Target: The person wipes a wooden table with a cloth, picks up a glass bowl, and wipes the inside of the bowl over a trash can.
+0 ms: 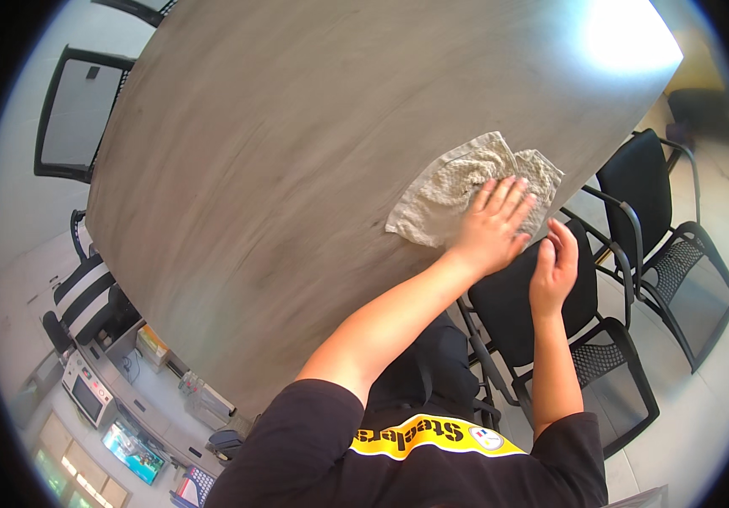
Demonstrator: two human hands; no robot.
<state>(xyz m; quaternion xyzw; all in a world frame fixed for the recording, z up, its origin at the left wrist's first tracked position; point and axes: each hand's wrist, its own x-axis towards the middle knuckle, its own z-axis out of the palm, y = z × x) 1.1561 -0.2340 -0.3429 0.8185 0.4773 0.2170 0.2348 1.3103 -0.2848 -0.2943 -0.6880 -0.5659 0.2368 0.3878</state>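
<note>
A crumpled beige cloth (453, 182) lies on the grey-brown tabletop (280, 169), near its right edge. My left hand (493, 227) rests flat on the cloth, palm down and fingers stretched out, pressing it against the table. Just beyond the table's edge, my right hand (554, 273) hangs in the air above a black chair, holding nothing. Its fingers are loosely bent, with the thumb apart. Part of the cloth is hidden under my left hand.
Close by on the right stand a black armchair (500, 292) and a second black chair (635, 182). A mesh-backed chair (81, 114) sits along the table's left side. At lower left are a desk with a lit screen (133, 451) and a white device (87, 389).
</note>
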